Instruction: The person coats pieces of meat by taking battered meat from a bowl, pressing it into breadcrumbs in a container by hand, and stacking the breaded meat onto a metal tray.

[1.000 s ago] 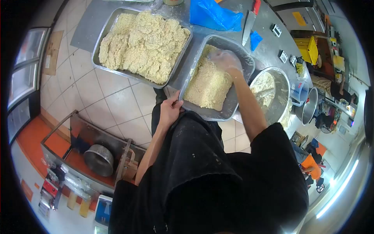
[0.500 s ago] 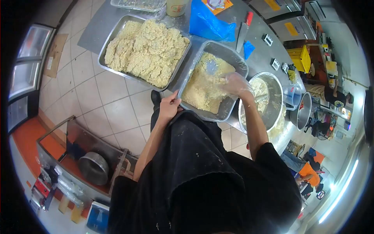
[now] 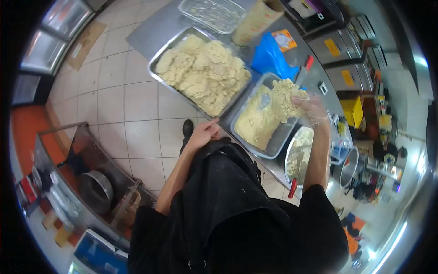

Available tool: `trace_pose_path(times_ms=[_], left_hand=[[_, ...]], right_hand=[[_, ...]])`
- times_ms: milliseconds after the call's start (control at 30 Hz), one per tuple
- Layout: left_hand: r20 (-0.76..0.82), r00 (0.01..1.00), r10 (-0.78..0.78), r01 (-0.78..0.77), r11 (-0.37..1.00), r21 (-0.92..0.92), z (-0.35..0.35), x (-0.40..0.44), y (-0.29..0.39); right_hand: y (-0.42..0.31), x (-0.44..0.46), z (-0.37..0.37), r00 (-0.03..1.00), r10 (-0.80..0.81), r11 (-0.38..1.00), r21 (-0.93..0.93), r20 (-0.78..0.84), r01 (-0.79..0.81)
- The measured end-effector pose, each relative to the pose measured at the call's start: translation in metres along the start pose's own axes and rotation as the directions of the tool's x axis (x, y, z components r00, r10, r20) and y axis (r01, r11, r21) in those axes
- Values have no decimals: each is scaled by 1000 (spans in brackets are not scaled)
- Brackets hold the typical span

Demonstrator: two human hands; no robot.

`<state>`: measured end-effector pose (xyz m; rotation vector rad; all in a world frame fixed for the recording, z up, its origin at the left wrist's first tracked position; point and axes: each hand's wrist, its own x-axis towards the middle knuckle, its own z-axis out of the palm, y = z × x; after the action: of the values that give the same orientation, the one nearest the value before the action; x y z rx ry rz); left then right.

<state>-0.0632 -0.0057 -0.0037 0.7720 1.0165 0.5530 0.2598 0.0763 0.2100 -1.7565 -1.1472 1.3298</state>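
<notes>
My right hand (image 3: 314, 108), in a clear plastic glove, grips a crumb-coated piece (image 3: 288, 98) above the right side of a grey tub (image 3: 273, 150). Pale loose crumbs (image 3: 253, 118) lie in that tub. Bare, my left hand (image 3: 204, 133) is near the table edge, between the two containers, its fingers bent; what they touch, if anything, is unclear. A metal tray (image 3: 157, 68) heaped with coated pieces (image 3: 205, 73) stands left of the tub. Partly behind my right forearm is a steel bowl (image 3: 292, 155) of pale batter or flour.
Behind the tub lie a blue plastic bag (image 3: 270, 57) and a red-handled knife (image 3: 304, 69). A clear tray (image 3: 213, 13) and a large roll (image 3: 258, 23) are at the back. A red handle (image 3: 293, 188) sticks out by the bowl. At right, a person (image 3: 388, 153) is in the distance.
My right hand has come up from the crumbs with a coated piece. My left hand has come away from the tub's corner. The view has shifted, showing more of the table's back.
</notes>
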Motion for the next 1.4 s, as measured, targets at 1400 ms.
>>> trace_pose_path(times_ms=[1400], left_hand=[[-579,720,-383,360,919,-159,-206,-104,-185]], right_hand=[[29,242,140,938,-46,988,-124,343,94]])
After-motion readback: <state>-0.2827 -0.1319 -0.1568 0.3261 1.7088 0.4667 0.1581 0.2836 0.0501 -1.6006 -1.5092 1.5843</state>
